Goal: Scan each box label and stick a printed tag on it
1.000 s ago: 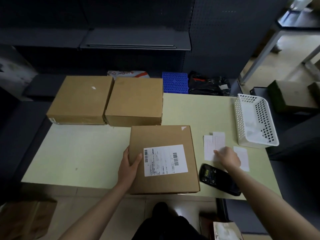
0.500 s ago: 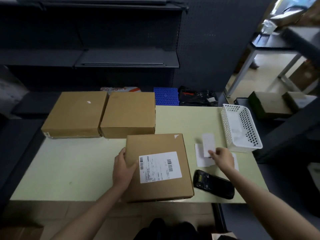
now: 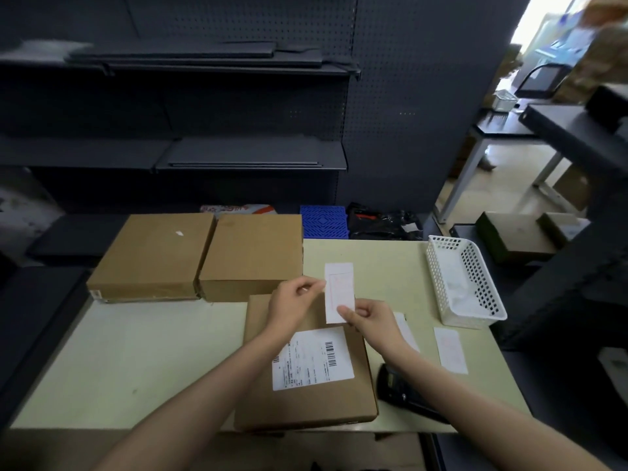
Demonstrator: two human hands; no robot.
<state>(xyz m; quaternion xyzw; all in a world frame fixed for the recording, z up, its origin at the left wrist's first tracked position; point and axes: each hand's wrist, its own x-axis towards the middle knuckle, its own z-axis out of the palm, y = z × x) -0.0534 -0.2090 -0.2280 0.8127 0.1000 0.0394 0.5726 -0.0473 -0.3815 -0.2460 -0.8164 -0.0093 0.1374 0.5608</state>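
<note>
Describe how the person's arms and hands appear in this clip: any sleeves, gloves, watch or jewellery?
Both forearms are bare as far as the frame shows; no sleeve edge comes into view. The left hand and the right hand wear no gloves. No watch, bracelet or ring shows on either wrist or on the fingers in view, and no markings can be made out.

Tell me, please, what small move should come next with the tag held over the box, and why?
Probably peel the tag from its backing: both the left hand and right hand pinch it above the labelled box, not yet stuck on.
</note>
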